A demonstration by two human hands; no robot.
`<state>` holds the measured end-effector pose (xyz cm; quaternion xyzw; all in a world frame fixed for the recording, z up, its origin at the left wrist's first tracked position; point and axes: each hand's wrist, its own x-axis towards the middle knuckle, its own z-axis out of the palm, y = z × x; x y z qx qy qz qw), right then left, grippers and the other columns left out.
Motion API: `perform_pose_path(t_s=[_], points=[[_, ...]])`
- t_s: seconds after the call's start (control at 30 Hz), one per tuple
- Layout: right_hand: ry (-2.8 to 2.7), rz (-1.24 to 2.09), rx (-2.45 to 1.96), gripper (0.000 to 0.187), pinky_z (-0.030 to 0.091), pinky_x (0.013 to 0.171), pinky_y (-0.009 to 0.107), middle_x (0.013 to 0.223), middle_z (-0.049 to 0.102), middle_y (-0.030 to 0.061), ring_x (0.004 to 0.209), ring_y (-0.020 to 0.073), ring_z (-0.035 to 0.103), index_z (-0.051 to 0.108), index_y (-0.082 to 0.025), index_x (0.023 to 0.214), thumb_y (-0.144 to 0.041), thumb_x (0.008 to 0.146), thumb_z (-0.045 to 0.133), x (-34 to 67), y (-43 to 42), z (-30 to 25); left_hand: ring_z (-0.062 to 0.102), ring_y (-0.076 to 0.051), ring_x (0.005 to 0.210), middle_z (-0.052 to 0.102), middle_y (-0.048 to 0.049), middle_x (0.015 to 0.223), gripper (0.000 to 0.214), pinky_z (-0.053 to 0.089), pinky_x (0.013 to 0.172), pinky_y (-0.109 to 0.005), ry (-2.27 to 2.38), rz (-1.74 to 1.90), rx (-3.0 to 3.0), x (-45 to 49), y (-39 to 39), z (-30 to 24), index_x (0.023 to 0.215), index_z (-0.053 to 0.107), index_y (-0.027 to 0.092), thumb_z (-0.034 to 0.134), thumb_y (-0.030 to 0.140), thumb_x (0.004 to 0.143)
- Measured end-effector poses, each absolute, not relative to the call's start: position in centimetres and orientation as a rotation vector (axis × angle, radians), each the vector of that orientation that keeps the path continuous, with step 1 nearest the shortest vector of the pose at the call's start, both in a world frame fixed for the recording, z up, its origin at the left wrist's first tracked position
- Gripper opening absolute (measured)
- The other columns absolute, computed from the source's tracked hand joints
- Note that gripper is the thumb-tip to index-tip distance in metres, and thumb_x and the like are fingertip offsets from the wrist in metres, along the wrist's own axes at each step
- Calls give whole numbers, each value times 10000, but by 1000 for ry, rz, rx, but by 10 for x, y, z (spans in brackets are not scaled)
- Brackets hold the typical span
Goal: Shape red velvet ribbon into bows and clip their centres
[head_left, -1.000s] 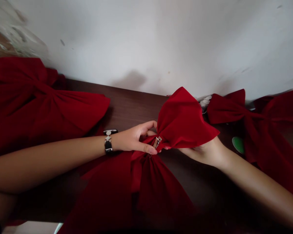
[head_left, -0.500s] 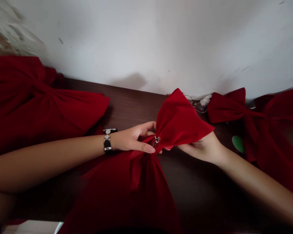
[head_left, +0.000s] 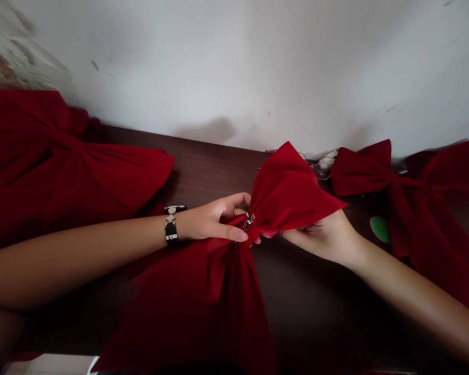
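A large red fabric bow [head_left: 289, 192] is held up over the dark table, its long tails hanging toward me. My left hand [head_left: 221, 219] is closed on the gathered middle of the bow, the thumb lying across the knot. Beside that thumb, a small shiny metal clip [head_left: 249, 221] shows at the bow's centre. My right hand [head_left: 326, 237] is under the right loop; its fingers are mostly hidden by the fabric, which rests against them. The bow's left loop is largely covered by my left hand.
More red bows [head_left: 74, 151] lie piled at the left, and others [head_left: 414, 182] at the right. A green round object [head_left: 380, 229] sits near the right pile. A small wire-and-white item [head_left: 326, 164] lies by the white wall [head_left: 234, 67]. Clear plastic [head_left: 27, 52] is at the upper left.
The bow's right loop has shifted very slightly, and its hanging tails have swung a little to the left. Both hands keep nearly the same place and hold.
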<state>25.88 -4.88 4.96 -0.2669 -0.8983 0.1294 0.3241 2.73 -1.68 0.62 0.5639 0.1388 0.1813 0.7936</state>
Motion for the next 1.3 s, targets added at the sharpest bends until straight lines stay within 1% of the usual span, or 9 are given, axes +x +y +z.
perform_pose_path(t_s=[0.3,0.47,0.7,0.77,0.83,0.97,1.13,1.2,1.3], points=[[-2282,318,-660,149,561,625,220,739,700,-3,652,128,675,615,-193,829,-49,809,583,255,-45,41,649,-181,927,664,-75,1018,402,490,857,-334,386,500,1310,28,-17,3,1039,461,177,739,175,749],[-2263,204,-668,95,563,611,237,736,698,13,652,146,679,607,-190,846,-103,839,572,256,-45,32,641,-178,961,668,-61,1024,424,480,854,-309,412,517,1328,30,-17,4,1021,464,183,761,162,719],[-2128,34,-885,144,576,668,322,885,718,70,814,225,693,626,-198,946,-124,826,595,251,-55,16,640,-139,830,658,-7,937,436,471,796,-272,572,573,1464,31,-18,3,999,458,192,783,235,711],[-2072,99,-933,99,568,663,319,842,718,63,786,219,688,632,-190,869,-118,808,602,250,-51,12,639,-154,862,661,-14,953,475,467,810,-280,649,604,1526,30,-18,3,1023,468,187,799,268,691],[-2043,280,-965,61,566,692,318,828,722,53,777,204,687,632,-179,814,-128,802,600,250,-45,11,631,-173,933,654,-30,1000,502,461,841,-287,693,662,1561,30,-16,2,1040,476,182,808,291,679],[-1872,766,-1064,106,555,839,339,969,733,58,895,193,691,655,-163,907,-197,815,614,245,-39,16,606,-182,1010,627,-51,1054,471,445,885,-293,751,773,1587,31,-14,0,1020,480,179,796,314,698],[-1586,1216,-1136,191,549,867,341,1007,734,71,912,190,703,654,-161,984,-209,809,595,236,-51,14,601,-180,995,619,-47,1028,472,451,871,-300,799,783,1550,29,-14,-2,1033,474,178,781,343,716],[-1641,1195,-1098,256,544,878,337,1037,726,71,943,190,699,636,-168,1054,-199,804,589,235,-52,14,600,-179,1000,620,-48,1046,495,449,885,-307,812,779,1536,29,-14,-2,1074,477,178,778,344,719],[-1974,893,-1064,260,516,910,337,1021,724,68,995,204,677,643,-178,1051,-173,798,584,240,-48,25,614,-179,976,634,-49,1041,524,449,904,-330,835,757,1509,29,-13,-1,1117,485,175,778,344,718]])
